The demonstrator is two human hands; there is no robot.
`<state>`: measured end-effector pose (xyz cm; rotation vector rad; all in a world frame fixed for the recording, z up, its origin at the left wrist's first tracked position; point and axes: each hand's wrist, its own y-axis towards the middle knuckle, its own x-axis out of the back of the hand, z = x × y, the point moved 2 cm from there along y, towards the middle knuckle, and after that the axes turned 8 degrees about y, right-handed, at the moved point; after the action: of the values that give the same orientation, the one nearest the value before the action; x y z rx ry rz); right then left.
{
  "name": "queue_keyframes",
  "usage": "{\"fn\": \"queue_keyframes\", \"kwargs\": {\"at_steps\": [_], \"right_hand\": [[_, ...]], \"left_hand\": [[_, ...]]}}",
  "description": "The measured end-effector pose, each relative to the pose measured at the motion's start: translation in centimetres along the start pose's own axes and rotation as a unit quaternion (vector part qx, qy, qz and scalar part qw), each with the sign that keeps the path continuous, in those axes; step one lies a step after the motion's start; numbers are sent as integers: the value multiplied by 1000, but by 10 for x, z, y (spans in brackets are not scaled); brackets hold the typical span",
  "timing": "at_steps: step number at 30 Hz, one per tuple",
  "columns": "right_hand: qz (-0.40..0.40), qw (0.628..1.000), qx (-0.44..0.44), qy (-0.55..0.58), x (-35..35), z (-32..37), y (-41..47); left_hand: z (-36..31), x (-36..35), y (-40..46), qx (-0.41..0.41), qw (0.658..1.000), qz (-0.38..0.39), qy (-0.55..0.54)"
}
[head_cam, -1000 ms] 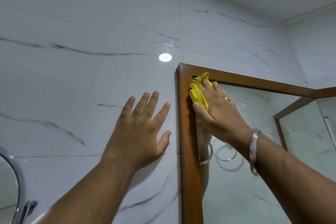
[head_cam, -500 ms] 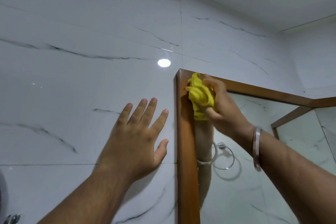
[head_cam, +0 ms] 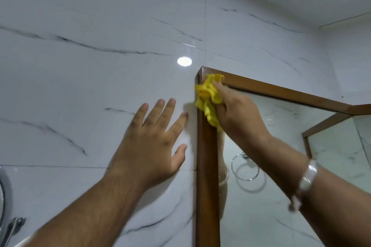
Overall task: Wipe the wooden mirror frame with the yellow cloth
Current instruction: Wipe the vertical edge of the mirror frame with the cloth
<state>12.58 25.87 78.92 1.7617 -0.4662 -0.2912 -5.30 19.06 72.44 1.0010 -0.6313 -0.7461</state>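
Observation:
The wooden mirror frame (head_cam: 207, 166) runs up the middle of the view and turns right at its top left corner. A crumpled yellow cloth (head_cam: 208, 98) is pressed against that corner, over the left upright. My right hand (head_cam: 239, 114) grips the cloth from the mirror side, with a bangle on its wrist. My left hand (head_cam: 154, 142) lies flat on the white marble wall just left of the frame, fingers spread and holding nothing.
The mirror glass (head_cam: 281, 166) reflects a chrome towel ring (head_cam: 245, 168) and my arm. White marble wall tiles (head_cam: 100, 66) fill the left. A round chrome mirror and bracket (head_cam: 8, 224) show at the bottom left edge. The ceiling is close above.
My right hand has bunched the cloth and slid it from the mirror's inner edge up and left onto the frame's top corner. My left hand stays flat on the wall.

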Motion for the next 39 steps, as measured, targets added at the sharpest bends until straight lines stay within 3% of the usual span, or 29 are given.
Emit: {"fn": "queue_keyframes", "kwargs": {"at_steps": [4,9,13,19,21,26,29,31,36,39], "right_hand": [[-65,997,-38,36,-7,-2,21],[14,997,-69,-28,-15,-1,-76],[33,998,-41,-43,-13,4,-132],[-11,989,-137,-62,-10,-28,2],[-15,990,-123,-68,-5,-28,20],[84,992,-85,-39,-1,-1,-97],[104,993,-8,-51,0,13,-165],[124,990,28,-62,2,6,-149],[89,991,-60,-76,12,-24,-10],[59,993,-50,-84,23,-22,5]], "left_hand": [[0,-1,0,3,1000,4,4],[0,-1,-1,-1,1000,3,3],[0,-1,0,1,1000,4,2],[0,-2,-1,3,1000,10,9],[0,-2,-1,3,1000,10,6],[0,-1,-1,3,1000,6,1],[0,-1,-2,5,1000,9,-1],[-1,0,-1,7,1000,8,-2],[0,0,0,10,1000,9,6],[-1,1,0,10,1000,9,9]]}}
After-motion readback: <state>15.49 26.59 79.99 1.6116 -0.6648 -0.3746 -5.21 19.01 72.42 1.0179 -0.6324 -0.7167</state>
